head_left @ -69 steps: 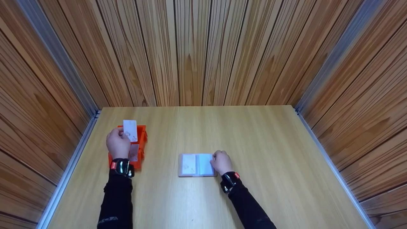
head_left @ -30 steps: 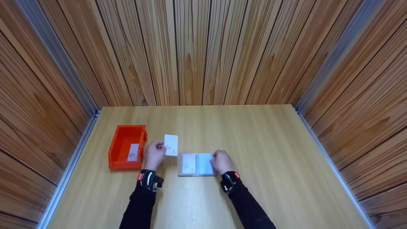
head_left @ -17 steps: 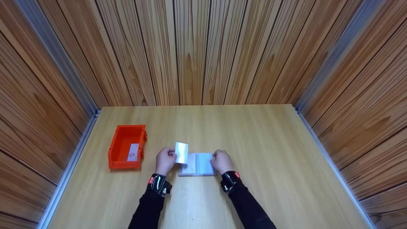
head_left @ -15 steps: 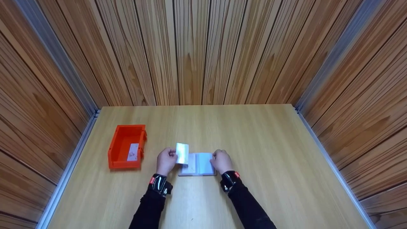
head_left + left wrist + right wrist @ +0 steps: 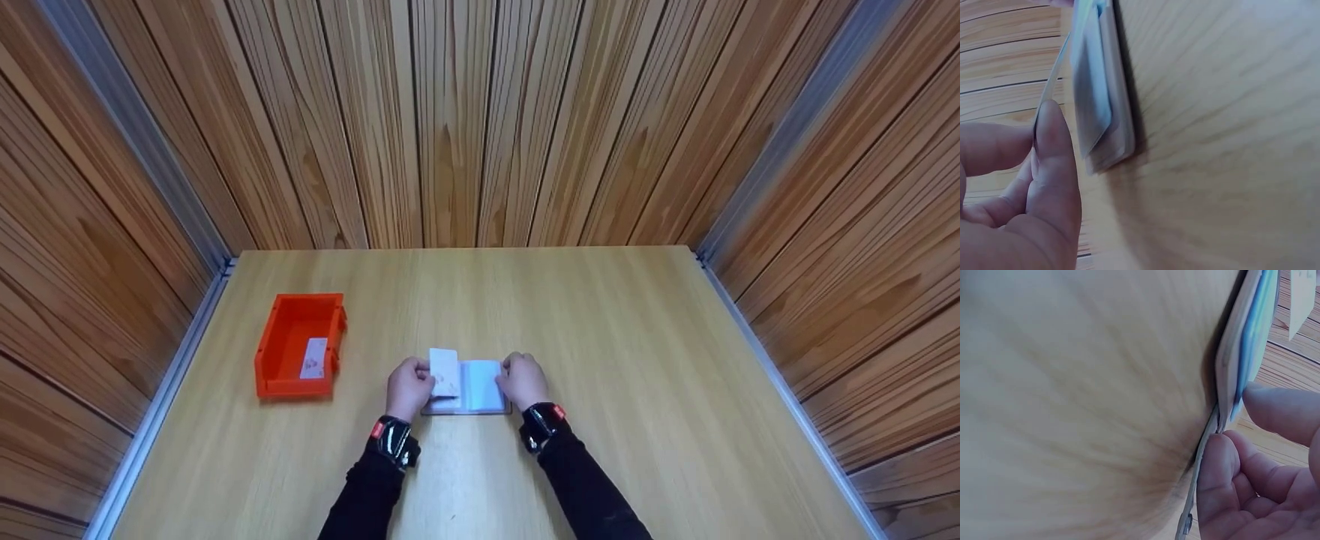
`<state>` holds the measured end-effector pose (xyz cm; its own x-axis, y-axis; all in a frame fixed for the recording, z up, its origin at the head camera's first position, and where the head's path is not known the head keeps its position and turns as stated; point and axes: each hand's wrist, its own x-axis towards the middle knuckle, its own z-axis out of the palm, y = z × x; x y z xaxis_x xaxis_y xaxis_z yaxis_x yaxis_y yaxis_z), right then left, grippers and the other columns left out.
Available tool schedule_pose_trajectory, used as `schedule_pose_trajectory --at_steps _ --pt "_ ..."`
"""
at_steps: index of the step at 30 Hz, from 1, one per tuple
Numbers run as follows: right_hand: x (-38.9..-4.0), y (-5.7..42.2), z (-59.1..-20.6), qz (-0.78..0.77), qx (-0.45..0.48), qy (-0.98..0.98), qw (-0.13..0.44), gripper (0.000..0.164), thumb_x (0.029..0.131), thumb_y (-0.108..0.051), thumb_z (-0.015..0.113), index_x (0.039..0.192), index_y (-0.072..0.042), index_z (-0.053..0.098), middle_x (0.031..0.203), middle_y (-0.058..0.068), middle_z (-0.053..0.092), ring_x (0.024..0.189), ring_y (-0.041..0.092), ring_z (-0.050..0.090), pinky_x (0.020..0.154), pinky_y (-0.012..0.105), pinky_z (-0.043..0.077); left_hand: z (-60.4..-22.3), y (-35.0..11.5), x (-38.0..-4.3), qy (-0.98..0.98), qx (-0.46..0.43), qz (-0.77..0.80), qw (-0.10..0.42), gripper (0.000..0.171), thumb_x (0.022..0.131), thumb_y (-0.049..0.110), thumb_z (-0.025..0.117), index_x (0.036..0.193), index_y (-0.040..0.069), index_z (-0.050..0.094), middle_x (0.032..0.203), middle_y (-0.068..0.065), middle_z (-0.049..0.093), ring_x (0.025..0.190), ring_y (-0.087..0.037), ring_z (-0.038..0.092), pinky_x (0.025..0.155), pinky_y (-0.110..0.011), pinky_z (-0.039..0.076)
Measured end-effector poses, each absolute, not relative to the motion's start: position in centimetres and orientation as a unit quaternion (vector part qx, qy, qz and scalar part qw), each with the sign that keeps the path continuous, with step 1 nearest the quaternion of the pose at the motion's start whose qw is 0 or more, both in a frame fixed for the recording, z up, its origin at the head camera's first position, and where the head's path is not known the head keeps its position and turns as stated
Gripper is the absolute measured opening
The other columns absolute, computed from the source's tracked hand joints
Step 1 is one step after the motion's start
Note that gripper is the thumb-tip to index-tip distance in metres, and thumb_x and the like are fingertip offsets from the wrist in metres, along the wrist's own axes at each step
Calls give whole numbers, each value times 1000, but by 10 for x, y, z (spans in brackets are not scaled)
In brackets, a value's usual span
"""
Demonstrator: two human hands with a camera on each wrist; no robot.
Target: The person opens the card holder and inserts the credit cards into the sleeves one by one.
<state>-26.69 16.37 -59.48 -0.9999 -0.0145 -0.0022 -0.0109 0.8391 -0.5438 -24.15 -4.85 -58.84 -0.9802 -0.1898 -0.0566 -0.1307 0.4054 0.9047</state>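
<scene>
An opened card holder [image 5: 486, 388] with bluish clear sleeves lies on the table in front of me. My left hand [image 5: 409, 388] pinches a white card [image 5: 444, 371] with faint print between thumb and fingers, above the holder's left page. In the left wrist view the card [image 5: 1053, 73] is seen edge-on, apart from the holder [image 5: 1120, 112]. At the holder's right edge, my right hand [image 5: 524, 380] grips the cover and sleeves. The right wrist view shows its thumb on the blue sleeves [image 5: 1252, 337] and fingertips by a strap [image 5: 1193, 489] with a snap button.
An orange bin [image 5: 294, 390] stands on the left of the table, with another printed card [image 5: 313, 358] lying inside. Wood-panelled walls [image 5: 450, 127] enclose the back and both sides of the wooden table [image 5: 600, 322].
My left hand has carried the card from the orange bin rightwards to above the holder's left page, lowering it in the last half second. The right hand has stayed at the holder's right edge.
</scene>
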Motion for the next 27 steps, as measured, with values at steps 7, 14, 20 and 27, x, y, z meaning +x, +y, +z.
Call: schedule_pose_trajectory --at_steps 7,14,20,27 --pt "-267 165 -596 -277 -22 960 -14 22 82 -10 77 95 2 65 91 12 58 85 29 60 79 42 50 -589 -43 -240 -845 90 -526 25 19 81 -6 65 100 -4 66 82 -6 61 80 -22 59 73 -35 49" --pt "-267 165 -597 -275 -21 961 -11 23 82 -10 78 96 2 65 91 13 58 86 30 60 79 42 50 -592 -41 -239 -859 71 -506 41 17 79 -6 66 96 -5 65 81 -7 62 80 -23 60 74 -37 49" --pt "-267 165 -597 -273 -21 962 -13 23 82 -11 77 96 2 65 91 13 58 86 29 60 79 42 50 -590 -40 -238 -858 69 -508 34 18 80 -7 63 97 -6 65 85 -12 64 82 -25 61 75 -38 50" --pt "-266 164 -595 -279 -16 960 -8 21 83 -10 76 96 3 65 91 12 58 85 29 59 79 42 50 -589 -39 -238 -862 69 -501 34 14 81 -7 63 94 -5 64 85 -14 63 82 -25 61 76 -39 50"
